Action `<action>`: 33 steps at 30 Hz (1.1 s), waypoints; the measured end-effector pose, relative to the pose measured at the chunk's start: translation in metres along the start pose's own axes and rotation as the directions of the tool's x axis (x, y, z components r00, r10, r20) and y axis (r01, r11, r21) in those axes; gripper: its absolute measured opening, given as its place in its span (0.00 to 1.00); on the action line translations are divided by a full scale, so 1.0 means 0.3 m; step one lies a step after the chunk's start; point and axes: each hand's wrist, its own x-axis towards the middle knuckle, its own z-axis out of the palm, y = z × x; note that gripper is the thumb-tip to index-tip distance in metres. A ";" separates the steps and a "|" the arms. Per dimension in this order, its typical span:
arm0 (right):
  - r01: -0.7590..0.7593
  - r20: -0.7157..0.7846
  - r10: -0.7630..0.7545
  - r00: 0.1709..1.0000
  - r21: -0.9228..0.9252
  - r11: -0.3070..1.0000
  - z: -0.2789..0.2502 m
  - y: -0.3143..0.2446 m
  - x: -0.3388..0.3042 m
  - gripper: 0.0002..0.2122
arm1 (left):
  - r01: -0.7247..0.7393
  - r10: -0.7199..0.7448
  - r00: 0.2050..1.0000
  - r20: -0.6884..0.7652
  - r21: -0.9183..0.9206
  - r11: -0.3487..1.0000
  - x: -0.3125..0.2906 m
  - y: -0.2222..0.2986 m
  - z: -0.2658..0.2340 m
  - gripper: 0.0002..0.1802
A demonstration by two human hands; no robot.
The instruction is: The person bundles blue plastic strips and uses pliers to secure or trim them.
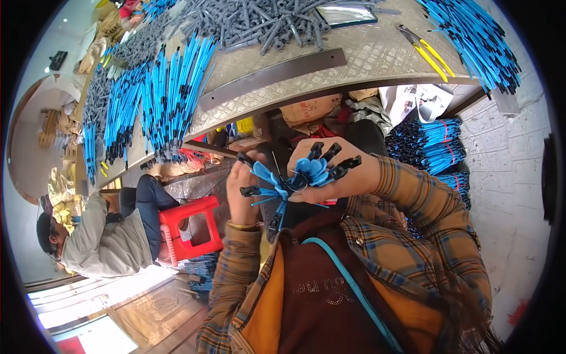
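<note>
In front of my chest is a bunch of thin blue rods with black ends (311,169), pointing up and fanned toward me. My right hand (345,172) wraps round the bunch, thumb across its near side. My left hand (239,190) is at the bunch's left side with its fingers bent against a few rods that splay outward. Which rods it grips is partly hidden behind the blue pieces. A thin wire-like piece (275,162) stands up between the two hands.
Ahead is a workbench (377,56) with a heap of grey plastic parts (259,23), loose blue rods (174,88), a metal bar (274,78) and yellow-handled pliers (429,56). Tied blue bundles (435,141) are stacked at right. Another person (112,236) sits at left beside a red stool (190,230).
</note>
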 end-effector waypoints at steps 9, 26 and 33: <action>-0.087 0.291 0.061 0.955 0.078 0.993 0.057 0.018 -0.015 0.16 | 0.246 -0.393 0.714 0.579 0.318 0.916 -0.079 0.305 0.066 0.10; -0.284 0.298 0.165 0.940 0.420 0.862 0.082 0.213 -0.031 0.39 | 0.475 -0.416 0.723 0.553 0.040 0.879 -0.036 0.152 0.057 0.06; -0.404 0.331 0.282 0.900 0.877 0.259 0.085 0.261 -0.143 0.45 | 0.487 -0.405 0.730 0.550 -0.004 0.873 -0.032 0.092 0.092 0.06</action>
